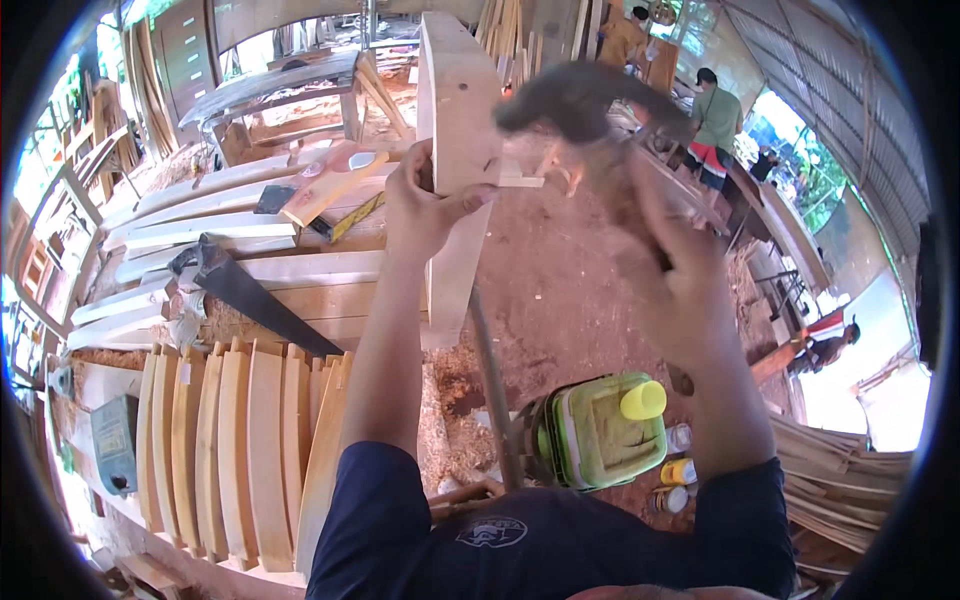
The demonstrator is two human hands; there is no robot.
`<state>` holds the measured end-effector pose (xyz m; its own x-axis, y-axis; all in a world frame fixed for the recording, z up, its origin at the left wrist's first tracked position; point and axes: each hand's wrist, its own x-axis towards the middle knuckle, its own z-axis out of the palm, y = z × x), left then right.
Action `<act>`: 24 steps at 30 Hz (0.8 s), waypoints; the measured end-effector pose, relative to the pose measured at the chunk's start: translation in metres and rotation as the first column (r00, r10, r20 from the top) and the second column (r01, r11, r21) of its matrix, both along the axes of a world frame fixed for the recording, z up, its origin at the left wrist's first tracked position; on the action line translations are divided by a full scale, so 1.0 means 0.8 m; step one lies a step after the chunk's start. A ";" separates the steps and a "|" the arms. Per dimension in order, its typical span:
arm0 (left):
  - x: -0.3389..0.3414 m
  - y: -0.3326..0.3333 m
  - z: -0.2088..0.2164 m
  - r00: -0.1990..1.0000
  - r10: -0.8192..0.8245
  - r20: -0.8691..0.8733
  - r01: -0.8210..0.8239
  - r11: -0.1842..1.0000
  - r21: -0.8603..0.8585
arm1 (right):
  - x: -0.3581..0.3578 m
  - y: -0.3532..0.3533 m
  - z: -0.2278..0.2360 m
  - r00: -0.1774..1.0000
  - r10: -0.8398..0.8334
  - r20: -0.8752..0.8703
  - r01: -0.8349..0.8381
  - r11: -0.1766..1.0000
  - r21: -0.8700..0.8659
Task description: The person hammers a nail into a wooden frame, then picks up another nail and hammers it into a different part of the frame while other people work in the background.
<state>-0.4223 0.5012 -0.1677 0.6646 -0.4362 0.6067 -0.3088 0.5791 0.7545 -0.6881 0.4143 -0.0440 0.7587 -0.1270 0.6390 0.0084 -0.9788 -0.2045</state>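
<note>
My left hand is wrapped around the edge of a pale, upright wooden board, with the thumb across its face. Just beside the thumb, a small light wood piece sticks out from the board's right side. My right hand grips a hammer, raised to the right of the board. The hammer's dark head is level with the board's upper part and apart from it. Motion smears the hammer and right hand, so the handle shows only partly.
On the left, a dark-bladed handsaw lies across boards, above a row of curved wooden slats. A green plastic container with a yellow cap stands below my right arm, near small jars. Another person is at the far right.
</note>
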 end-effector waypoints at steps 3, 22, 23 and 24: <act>-0.003 0.007 0.001 1.000 -0.004 0.028 0.003 0.999 0.033 | -0.027 0.020 0.018 0.923 0.125 0.365 -0.227 0.941 0.252; 0.004 0.012 0.003 0.990 -0.125 0.067 0.122 0.992 0.043 | -0.007 -0.005 -0.024 0.989 0.148 0.015 -0.149 0.984 0.102; 0.011 0.014 0.002 0.989 -0.098 0.110 0.090 0.993 0.082 | 0.001 0.000 -0.022 0.991 0.014 -0.134 -0.027 0.995 -0.097; 0.014 0.015 0.001 0.985 -0.074 0.154 0.056 0.991 0.120 | -0.007 0.010 -0.015 0.989 -0.008 -0.146 0.010 1.000 0.009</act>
<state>-0.4113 0.5133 -0.1665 0.5327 -0.5480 0.6449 -0.3935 0.5143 0.7620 -0.6933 0.4221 -0.0559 0.8425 -0.1402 0.5201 -0.0312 -0.9766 -0.2128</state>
